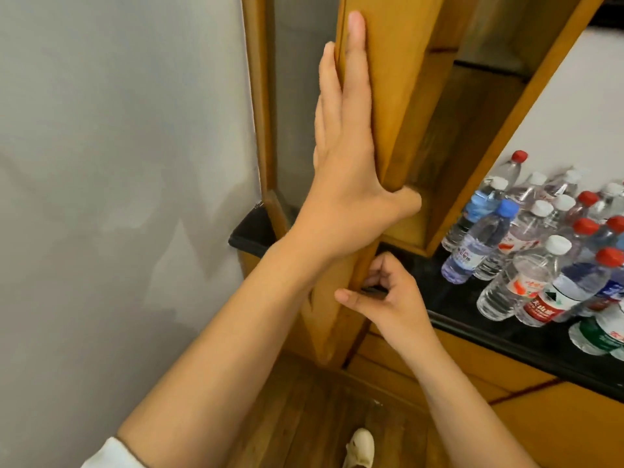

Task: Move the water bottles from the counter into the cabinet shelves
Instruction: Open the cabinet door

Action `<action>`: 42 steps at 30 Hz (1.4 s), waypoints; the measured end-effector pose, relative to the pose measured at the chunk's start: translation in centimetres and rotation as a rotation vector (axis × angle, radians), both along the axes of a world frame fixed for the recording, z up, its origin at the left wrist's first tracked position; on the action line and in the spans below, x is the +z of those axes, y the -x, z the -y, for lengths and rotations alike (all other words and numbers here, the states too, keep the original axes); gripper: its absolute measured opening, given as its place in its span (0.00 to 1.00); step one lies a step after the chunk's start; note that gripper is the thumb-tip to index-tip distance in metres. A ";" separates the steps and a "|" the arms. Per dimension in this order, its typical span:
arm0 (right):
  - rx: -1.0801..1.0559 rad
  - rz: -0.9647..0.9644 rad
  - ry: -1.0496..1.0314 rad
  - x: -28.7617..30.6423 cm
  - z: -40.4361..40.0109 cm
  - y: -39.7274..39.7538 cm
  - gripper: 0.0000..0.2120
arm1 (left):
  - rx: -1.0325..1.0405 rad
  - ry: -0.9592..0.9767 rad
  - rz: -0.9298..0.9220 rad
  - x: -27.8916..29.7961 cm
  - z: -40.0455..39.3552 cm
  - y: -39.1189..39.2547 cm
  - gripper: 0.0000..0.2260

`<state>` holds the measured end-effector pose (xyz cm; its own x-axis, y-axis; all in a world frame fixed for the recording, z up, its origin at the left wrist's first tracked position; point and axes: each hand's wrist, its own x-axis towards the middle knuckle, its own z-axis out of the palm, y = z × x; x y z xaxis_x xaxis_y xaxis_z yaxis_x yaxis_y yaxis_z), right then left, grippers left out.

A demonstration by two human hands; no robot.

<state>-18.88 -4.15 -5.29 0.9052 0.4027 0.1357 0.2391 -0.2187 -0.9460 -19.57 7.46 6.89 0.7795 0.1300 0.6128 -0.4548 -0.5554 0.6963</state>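
Several clear water bottles [540, 251] with red, white and blue caps stand and lean on the black counter [472, 322] at the right. The wooden cabinet door [395, 79] stands partly open in the middle. My left hand [344, 184] lies flat along the door's edge with straight fingers, and its thumb reaches round to the inner side. Below it, my right hand [388, 298] pinches a small dark handle [373, 289] at the door's lower edge. Behind the door a cabinet shelf [472, 130] shows dark and bare.
A grey wall [118, 163] fills the left side. A glass-fronted cabinet section [293, 96] stands beside it. Lower wooden cabinets [506, 383] run under the counter. The floor is wooden, and a light-coloured shoe [360, 447] shows at the bottom.
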 end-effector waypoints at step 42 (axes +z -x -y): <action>0.661 -0.128 0.013 -0.7 -25.9 8.4 0.30 | 0.340 0.477 0.212 -1.7 -25.8 11.6 0.13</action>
